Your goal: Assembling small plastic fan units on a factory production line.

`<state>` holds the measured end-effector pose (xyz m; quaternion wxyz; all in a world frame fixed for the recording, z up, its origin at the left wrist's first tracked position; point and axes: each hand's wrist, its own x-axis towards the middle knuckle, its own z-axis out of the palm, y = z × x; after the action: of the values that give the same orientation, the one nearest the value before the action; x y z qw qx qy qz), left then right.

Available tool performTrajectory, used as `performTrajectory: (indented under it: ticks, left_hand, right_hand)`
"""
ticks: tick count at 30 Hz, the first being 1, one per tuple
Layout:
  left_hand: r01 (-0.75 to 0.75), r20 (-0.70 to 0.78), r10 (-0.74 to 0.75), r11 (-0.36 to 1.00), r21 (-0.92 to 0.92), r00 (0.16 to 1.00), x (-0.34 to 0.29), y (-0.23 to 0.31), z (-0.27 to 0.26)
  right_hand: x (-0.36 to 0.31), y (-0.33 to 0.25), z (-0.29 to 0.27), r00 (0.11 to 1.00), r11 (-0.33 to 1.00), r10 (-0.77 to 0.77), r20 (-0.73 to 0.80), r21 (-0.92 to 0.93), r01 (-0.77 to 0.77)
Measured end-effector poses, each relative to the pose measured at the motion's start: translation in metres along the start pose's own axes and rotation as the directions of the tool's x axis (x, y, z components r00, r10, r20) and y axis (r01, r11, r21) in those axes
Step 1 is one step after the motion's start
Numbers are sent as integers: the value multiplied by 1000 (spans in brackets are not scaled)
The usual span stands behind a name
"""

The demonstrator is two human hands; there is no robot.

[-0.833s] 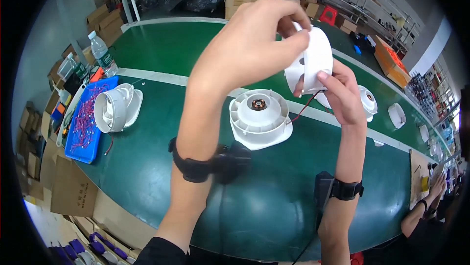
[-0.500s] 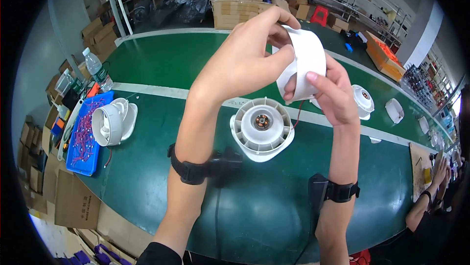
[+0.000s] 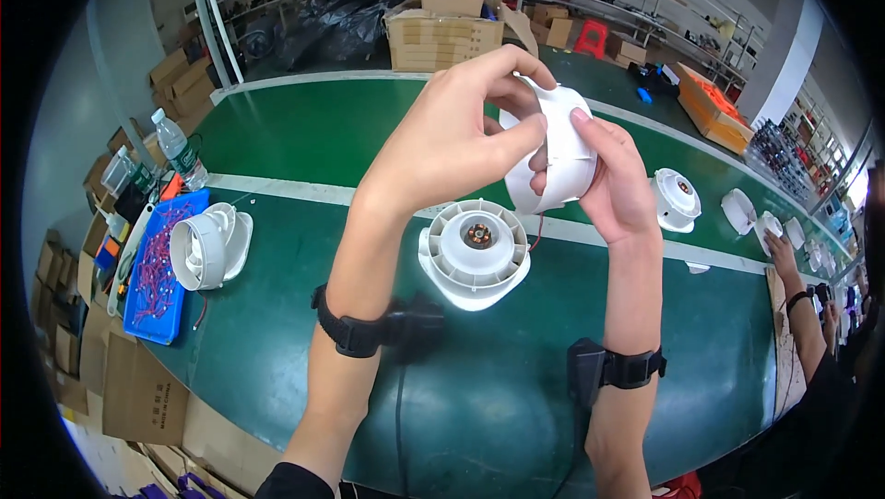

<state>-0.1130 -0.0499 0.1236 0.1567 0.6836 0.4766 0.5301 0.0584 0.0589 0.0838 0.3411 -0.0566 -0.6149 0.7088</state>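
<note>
Both my hands hold a white plastic ring-shaped housing up above the bench. My left hand grips its left rim, with some fingers reaching inside the opening. On the other side my right hand has its thumb on the outer wall; its other fingers are partly hidden behind. Below them, a round white fan base with ribs stands on the green bench, copper motor windings showing at its centre. A red wire comes out at its right side.
At left lie a white fan housing, a blue tray of red wires and a water bottle. Another motor base and white rings stand at right. A co-worker's hand reaches in there. Cardboard boxes sit behind.
The housing has turned in my hands and sits slightly lower and further left. My right thumb has shifted up its wall. The co-worker's hand has reached forward to a white part.
</note>
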Motion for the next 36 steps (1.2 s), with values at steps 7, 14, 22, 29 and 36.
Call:
performTrajectory:
  ticks: [7,14,22,29,36]
  left_hand:
    - [-28,-36,29,999,30,999,2,-6,4]
    - [-33,-183,21,998,-61,983,7,-17,11]
    - [200,-291,-165,975,93,942,7,-18,0]
    - [23,-143,-2,989,148,990,5,-35,4]
    - [215,274,-171,967,-138,946,-3,-62,-8]
  right_hand:
    - [-2,3,0,995,995,-74,70,-63,78]
    - [-3,2,9,995,980,-71,68,-182,82]
    - [-9,-3,-2,986,955,29,166,-295,21]
    - [-6,8,-9,992,983,-6,124,-183,29]
    - [-8,17,-13,931,946,211,299,-301,-118]
